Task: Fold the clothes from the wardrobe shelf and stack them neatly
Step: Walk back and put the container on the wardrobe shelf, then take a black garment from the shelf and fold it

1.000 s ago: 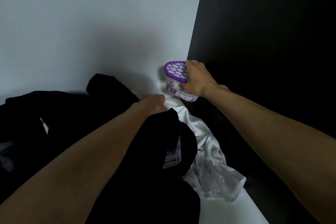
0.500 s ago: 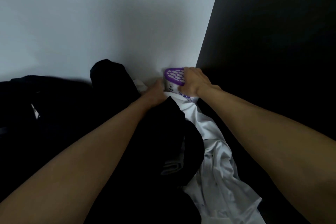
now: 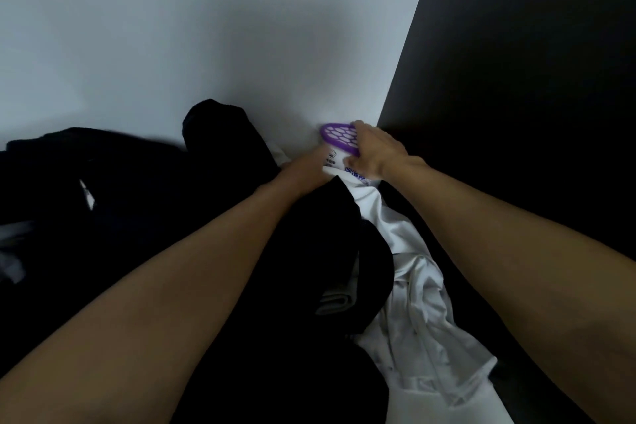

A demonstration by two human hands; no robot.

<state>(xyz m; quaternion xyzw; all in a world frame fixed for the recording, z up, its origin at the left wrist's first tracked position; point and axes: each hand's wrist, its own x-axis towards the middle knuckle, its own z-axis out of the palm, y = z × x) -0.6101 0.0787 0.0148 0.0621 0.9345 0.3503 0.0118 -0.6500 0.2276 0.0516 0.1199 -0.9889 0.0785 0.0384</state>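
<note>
— Pale back wall (image 3: 172, 27) across the upper left, dark side panel (image 3: 533, 62) across the upper right; the two meet in a corner right of centre. Condition of the clothes?

— Unfolded. I note black clothes (image 3: 120, 189) heaped along the left. A crumpled white shirt (image 3: 413, 286) trails from the corner to the lower right, partly under a black garment (image 3: 327, 234) at centre (a grey folded piece (image 3: 337, 301) shows at that garment's edge).

— Hands?

— The right hand (image 3: 375, 148) grips a white tub (image 3: 335, 160) by its purple honeycomb lid (image 3: 339, 138), fingers curled over the lid's rim and thumb against the printed side. The tub sits in the corner, just above the shirt's upper end.

— And the other?

— The left hand (image 3: 306, 165) is pushed in between the black garment and the tub. Its fingers are hidden, so I cannot tell whether it holds anything.
</note>
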